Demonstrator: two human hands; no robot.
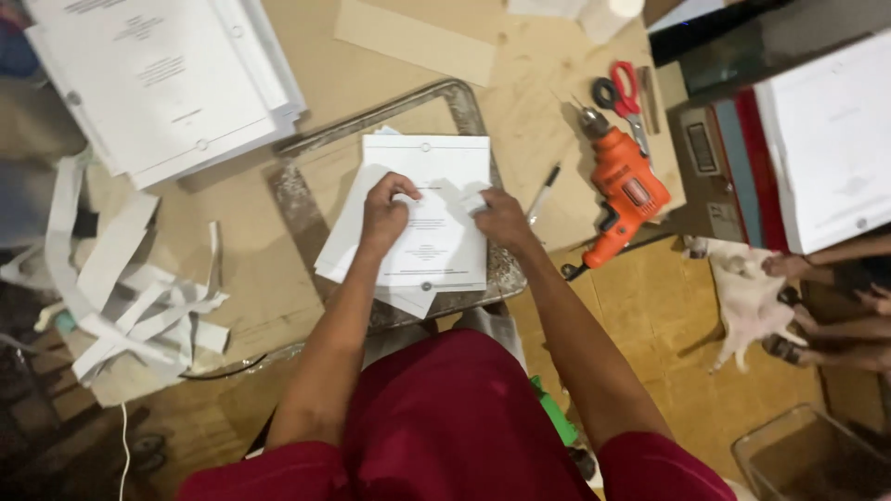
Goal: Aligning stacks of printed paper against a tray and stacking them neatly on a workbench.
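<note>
A stack of white printed sheets (pixel 436 162) lies on a worn metal frame (pixel 306 218) on a brown work surface. My left hand (pixel 385 211) rests fingers-down on the left half of the top sheet. At the stack's right edge, my right hand (pixel 501 218) pinches the paper, lifting a fold of it. Loose sheets stick out askew from under the stack at lower left.
An orange power drill (pixel 626 190) lies to the right, with red-handled scissors (pixel 624 93) and a pen (pixel 543 193) beside it. Bound paper stacks (pixel 158 79) sit at upper left, paper strips (pixel 121 288) at left. Another person's hands (pixel 817 269) touch a white animal (pixel 747 292) at right.
</note>
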